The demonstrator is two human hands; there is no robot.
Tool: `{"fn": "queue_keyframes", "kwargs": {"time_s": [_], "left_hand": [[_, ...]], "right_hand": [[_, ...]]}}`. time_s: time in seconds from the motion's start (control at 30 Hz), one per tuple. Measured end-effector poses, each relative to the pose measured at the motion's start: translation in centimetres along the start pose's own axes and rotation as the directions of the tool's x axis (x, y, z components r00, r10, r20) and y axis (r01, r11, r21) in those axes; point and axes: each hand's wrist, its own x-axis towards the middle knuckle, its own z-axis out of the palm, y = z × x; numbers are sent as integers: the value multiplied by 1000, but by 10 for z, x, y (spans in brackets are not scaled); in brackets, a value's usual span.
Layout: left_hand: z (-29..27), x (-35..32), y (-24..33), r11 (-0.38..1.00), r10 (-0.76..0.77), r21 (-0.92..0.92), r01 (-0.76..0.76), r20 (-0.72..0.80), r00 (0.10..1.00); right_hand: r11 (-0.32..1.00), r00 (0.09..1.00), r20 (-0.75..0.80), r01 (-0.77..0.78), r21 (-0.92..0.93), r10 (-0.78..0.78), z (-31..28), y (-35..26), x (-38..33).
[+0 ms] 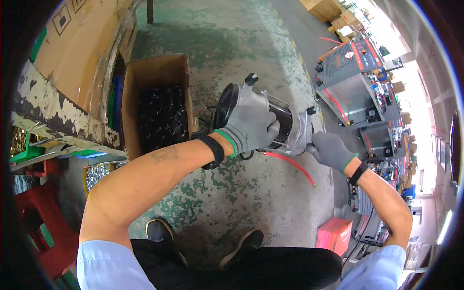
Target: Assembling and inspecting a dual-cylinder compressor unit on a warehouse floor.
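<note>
A silver and black cylindrical machine, which looks like a motor or pump unit, lies on its side over the floor in front of me. Black rubber feet stick out from its metal end brackets. My left hand, in a grey glove with a green cuff, is closed over the bracket at its left end. My right hand, gloved the same way, has its fingers curled against the right end; whatever they pinch there is hidden. A short red hose extends from below the machine toward me.
An open cardboard box of small black parts stands left of the machine, beside a worn rack. A red stool is at the lower left, a red box at the lower right. Grey wheeled machines line the right side.
</note>
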Motion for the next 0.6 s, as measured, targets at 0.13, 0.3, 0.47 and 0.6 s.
{"fn": "queue_keyframes", "kwargs": {"time_s": [0.13, 0.3, 0.47, 0.6], "left_hand": [[-1, -4, -5, 999, 21, -39, -22, -26, 999], [0, 2, -1, 999, 29, -17, -29, 21, 999], [-9, -2, -5, 1000, 13, -26, -11, 73, 997], [-1, 3, 0, 997, 77, 3, -77, 10, 997]], "right_hand": [[826, 782, 452, -542, 152, 430, -18, -14, 20], [986, 993, -78, -77, 151, 89, -12, -15, -6], [795, 770, 460, -574, 196, 443, -32, -29, 18], [982, 980, -88, -172, 72, 178, -19, -17, -9]]}}
